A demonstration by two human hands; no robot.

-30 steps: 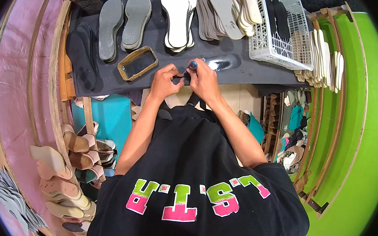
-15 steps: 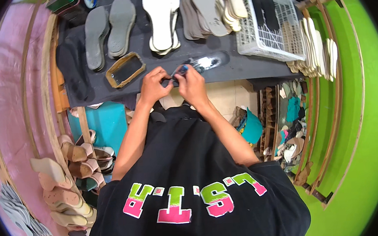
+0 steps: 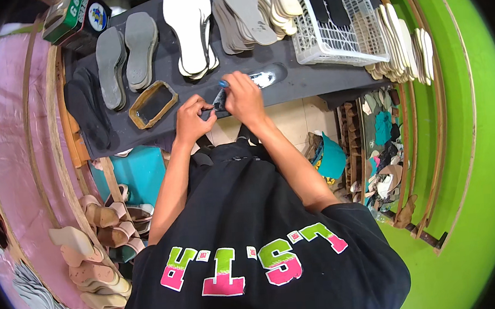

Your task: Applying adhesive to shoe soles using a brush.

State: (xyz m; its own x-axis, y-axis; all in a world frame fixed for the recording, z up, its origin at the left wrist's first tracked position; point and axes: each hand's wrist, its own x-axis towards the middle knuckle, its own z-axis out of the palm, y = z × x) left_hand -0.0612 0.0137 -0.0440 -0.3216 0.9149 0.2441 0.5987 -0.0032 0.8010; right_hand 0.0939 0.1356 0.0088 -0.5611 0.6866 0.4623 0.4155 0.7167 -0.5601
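Note:
At the table's near edge, my left hand (image 3: 192, 118) is closed, thumb and fingers pinching the edge of a black sole-shaped piece (image 3: 218, 101) with whitish smears on it. Just right of it, my right hand (image 3: 244, 99) is curled over the same piece. A small blue-ended tool (image 3: 223, 84) sticks out from its fingers; the rest is hidden by the hand. Past the right hand lies a glossy wet white patch (image 3: 266, 78) on a dark, sole-shaped surface. Whether this joins the pinched piece cannot be told.
An open tan-rimmed box (image 3: 153, 105) stands left of my hands. Grey soles (image 3: 141, 49), white soles (image 3: 189, 28) and a stack of grey insoles (image 3: 257, 14) line the back. A white plastic basket (image 3: 338, 48) holds black soles. Shoe racks (image 3: 110, 217) flank below left.
My right hand has turned over and moved slightly up, away from the left, with the blue end now pointing left. The view has shifted, so the table sits further left.

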